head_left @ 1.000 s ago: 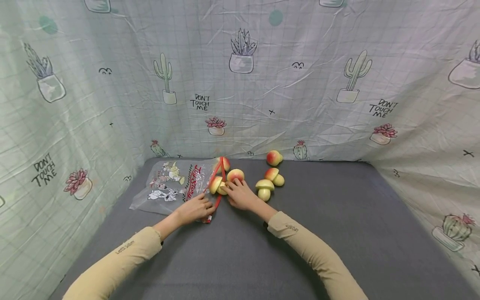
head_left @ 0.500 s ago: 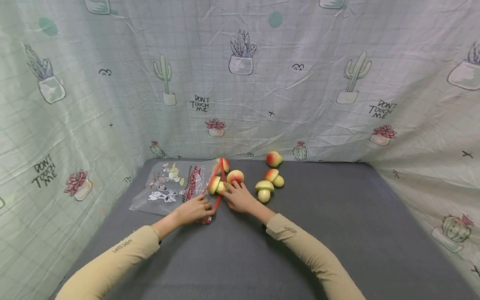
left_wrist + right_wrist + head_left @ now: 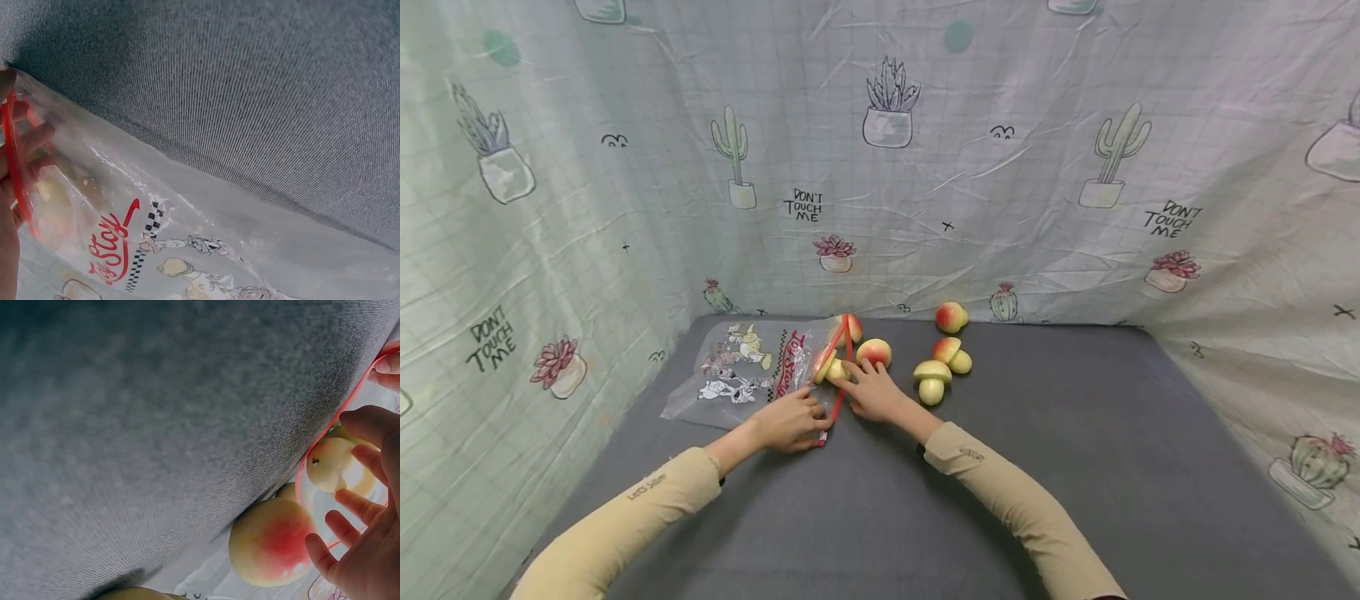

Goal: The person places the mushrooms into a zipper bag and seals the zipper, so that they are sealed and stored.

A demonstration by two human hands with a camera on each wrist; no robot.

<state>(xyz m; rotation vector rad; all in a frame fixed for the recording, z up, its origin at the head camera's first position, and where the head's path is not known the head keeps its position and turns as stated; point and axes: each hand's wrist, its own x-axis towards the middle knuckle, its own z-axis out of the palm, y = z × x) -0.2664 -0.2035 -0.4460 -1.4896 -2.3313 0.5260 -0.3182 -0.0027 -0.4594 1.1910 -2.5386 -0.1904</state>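
My left hand [image 3: 792,421] grips the red zip edge of a clear plastic zip bag [image 3: 722,396], printed with cartoon figures and red lettering; fingers show through the plastic in the left wrist view. A yellow toy mushroom [image 3: 837,370] lies in the bag's mouth, cap inward, stem toward my right hand [image 3: 877,392]. In the right wrist view, that hand's fingers are spread and fairly straight, their tips against the mushroom's stem [image 3: 328,464]. Just beyond the fingers sits a red-and-yellow toy mushroom [image 3: 874,353], cap toward me. Another mushroom [image 3: 853,328] is partly hidden behind the bag's upper edge.
To the right stand three more toy mushrooms: a yellow one [image 3: 932,382], a red-capped one lying tilted [image 3: 952,355], and one at the back [image 3: 951,317]. A dark grey surface [image 3: 1075,467] lies underneath. A cactus-print curtain [image 3: 970,192] closes off the back and sides.
The mushroom at the bag's mouth has moved left, deeper into the opening, with my right hand following slightly. My left hand keeps its hold on the bag's edge.
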